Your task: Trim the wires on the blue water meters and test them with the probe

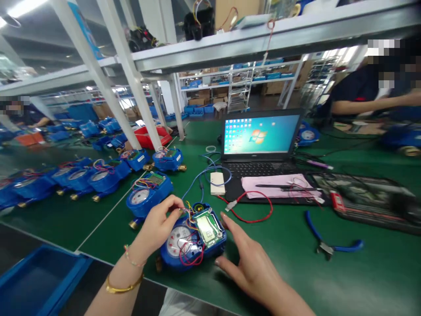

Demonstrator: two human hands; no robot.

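Open blue water meter near the green bench's front edge, left hand pinching its wires, right hand spread wide alongside; bare mat lies rightward toward blue pliers, laptop behind, factory shelving beyond.

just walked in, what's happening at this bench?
A person has an opened blue round water meter in front of them on the green bench. The left hand pinches thin coloured wires at the meter's top edge; the right hand is spread open against its right side. Its green circuit board is exposed. More blue meters line the left; an open black laptop sits behind.
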